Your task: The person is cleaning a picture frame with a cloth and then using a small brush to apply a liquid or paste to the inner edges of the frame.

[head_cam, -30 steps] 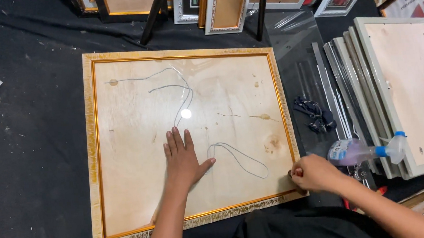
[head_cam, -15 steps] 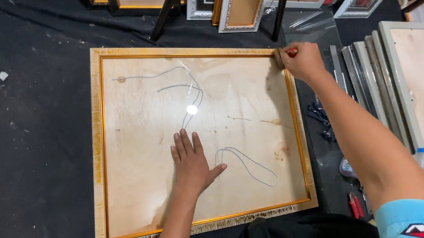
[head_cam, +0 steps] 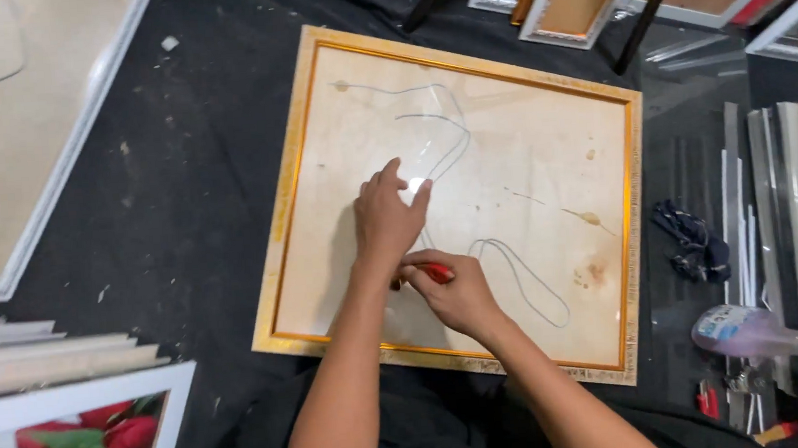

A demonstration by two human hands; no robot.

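The right hand [head_cam: 451, 295] mostly hides a small red tool [head_cam: 438, 272].

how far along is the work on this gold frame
Done so far: the gold frame lies flat on the black cloth, with a clear pane showing glare over the pale board inside it. In hand: the left hand presses flat on the pane while the right hand holds a small red tool against it. Left: stains and curved lines remain visible on the board.
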